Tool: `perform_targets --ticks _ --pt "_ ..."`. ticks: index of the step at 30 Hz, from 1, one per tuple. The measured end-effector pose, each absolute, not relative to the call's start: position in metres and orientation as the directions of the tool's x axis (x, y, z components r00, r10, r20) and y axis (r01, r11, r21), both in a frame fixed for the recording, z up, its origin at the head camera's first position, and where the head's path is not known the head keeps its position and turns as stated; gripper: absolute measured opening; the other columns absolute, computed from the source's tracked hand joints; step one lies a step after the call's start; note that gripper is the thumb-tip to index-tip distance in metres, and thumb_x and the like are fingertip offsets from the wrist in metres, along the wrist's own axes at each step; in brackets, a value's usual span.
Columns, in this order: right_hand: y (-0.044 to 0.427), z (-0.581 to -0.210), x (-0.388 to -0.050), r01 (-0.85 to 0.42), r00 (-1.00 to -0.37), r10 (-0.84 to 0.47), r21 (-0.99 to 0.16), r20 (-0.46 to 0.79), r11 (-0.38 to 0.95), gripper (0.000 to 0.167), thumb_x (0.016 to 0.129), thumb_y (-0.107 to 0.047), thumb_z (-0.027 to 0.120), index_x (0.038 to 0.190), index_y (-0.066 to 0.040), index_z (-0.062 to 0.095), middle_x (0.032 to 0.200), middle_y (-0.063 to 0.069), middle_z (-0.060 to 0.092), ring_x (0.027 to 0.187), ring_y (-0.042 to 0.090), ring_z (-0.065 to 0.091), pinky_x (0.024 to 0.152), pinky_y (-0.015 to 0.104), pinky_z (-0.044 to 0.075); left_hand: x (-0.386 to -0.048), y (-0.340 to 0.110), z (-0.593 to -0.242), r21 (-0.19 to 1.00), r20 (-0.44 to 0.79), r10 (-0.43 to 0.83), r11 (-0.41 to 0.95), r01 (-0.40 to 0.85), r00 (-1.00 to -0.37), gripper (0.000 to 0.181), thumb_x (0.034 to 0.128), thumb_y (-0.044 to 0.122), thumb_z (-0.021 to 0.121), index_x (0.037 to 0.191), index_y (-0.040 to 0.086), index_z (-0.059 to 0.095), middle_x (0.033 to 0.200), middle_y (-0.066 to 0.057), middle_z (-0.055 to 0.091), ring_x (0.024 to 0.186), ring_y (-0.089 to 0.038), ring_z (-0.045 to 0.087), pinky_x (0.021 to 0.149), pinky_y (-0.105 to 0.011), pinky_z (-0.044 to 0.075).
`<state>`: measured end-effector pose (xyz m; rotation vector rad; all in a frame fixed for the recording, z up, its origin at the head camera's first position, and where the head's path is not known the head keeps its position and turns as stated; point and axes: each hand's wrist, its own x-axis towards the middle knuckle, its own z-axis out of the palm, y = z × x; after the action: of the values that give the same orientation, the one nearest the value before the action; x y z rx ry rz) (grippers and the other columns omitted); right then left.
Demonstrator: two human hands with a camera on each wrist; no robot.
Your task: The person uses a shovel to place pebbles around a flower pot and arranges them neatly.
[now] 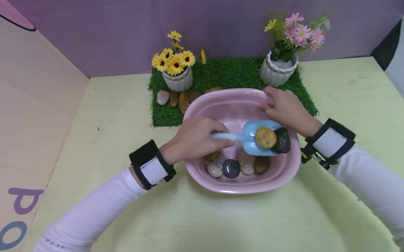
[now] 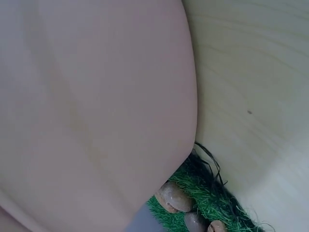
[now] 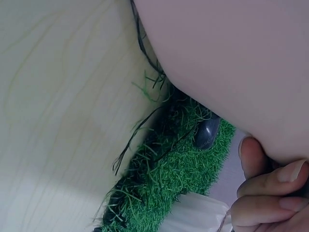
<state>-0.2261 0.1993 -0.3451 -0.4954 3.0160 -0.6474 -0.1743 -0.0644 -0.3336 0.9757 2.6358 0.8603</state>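
Observation:
A pink basin [image 1: 244, 189] stands in front of the grass mat, with several smooth stones [image 1: 231, 168] lying on its bottom. Over the basin, my left hand [image 1: 200, 136] grips the handle of a light blue toy shovel [image 1: 251, 149]. A tan round stone [image 1: 265, 137] and a black stone [image 1: 282, 140] lie on the shovel's blade. My right hand [image 1: 289, 110] holds the basin's far right rim. In the right wrist view, its fingers [image 3: 270, 183] curl against the basin's outer wall [image 3: 231, 58]. The left wrist view does not show the left fingers.
Behind the basin lies a green artificial grass mat [image 1: 227, 71]. On it stand a white pot of yellow flowers [image 1: 178, 80], a white pot of pink flowers [image 1: 277, 73], and several stones [image 1: 183, 100]. A purple wall [image 1: 218, 25] rises behind the pale wooden table [image 1: 121, 103].

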Motion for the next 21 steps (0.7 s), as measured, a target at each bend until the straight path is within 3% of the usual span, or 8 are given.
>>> perform_targets --ticks 5,10,13,17,21 --pt "0.199 -0.345 -0.226 -0.302 -0.950 -0.309 -0.399 0.048 0.866 0.023 0.093 -0.022 0.063 0.087 -0.007 0.048 0.063 0.006 0.044 0.061 0.026 0.049 0.055 0.034 0.037 -0.172 -0.066 -0.332 0.577 0.015 0.647 0.617 0.535 -0.763 0.018 0.0896 0.044 0.068 0.082 0.028 0.074 0.064 0.017 0.062 0.056 -0.001 0.056 0.056 -0.024 0.044" --pt "0.202 -0.346 -0.227 -0.325 -0.941 -0.334 -0.408 0.051 0.853 0.022 0.095 -0.022 0.062 0.089 -0.006 0.048 0.063 0.004 0.041 0.059 0.024 0.046 0.054 0.033 0.034 -0.173 -0.067 -0.329 0.597 0.024 0.630 0.613 0.517 -0.776 0.020 0.0905 0.043 0.068 0.089 0.025 0.076 0.076 0.016 0.069 0.063 0.001 0.059 0.062 -0.023 0.048" --pt "0.203 -0.346 -0.226 -0.343 -0.934 -0.351 -0.421 0.060 0.840 0.017 0.098 -0.021 0.058 0.098 -0.004 0.054 0.067 0.008 0.050 0.062 0.025 0.052 0.056 0.036 0.039 -0.175 -0.070 -0.326 0.601 0.057 0.615 0.608 0.519 -0.786 0.021 0.0902 0.042 0.069 0.095 0.022 0.077 0.084 0.013 0.073 0.066 0.001 0.061 0.063 -0.022 0.049" --pt "0.204 -0.348 -0.226 -0.366 -0.926 -0.367 -0.438 0.086 0.821 0.016 0.103 -0.013 0.048 0.108 -0.003 0.060 0.079 0.013 0.061 0.072 0.028 0.061 0.064 0.042 0.046 -0.179 -0.077 -0.320 0.589 0.103 0.616 0.595 0.546 -0.781 0.023 0.0897 0.040 0.070 0.097 0.019 0.078 0.076 0.009 0.072 0.059 -0.001 0.059 0.056 -0.023 0.046" --pt "0.205 -0.349 -0.227 -0.378 -0.923 -0.372 -0.420 0.099 0.825 0.015 0.101 -0.002 0.044 0.105 -0.003 0.058 0.072 0.012 0.051 0.067 0.027 0.054 0.063 0.040 0.041 -0.181 -0.083 -0.315 0.583 0.110 0.632 0.584 0.565 -0.767 0.020 0.0900 0.039 0.070 0.092 0.019 0.076 0.067 0.009 0.069 0.049 -0.005 0.052 0.049 -0.024 0.039"
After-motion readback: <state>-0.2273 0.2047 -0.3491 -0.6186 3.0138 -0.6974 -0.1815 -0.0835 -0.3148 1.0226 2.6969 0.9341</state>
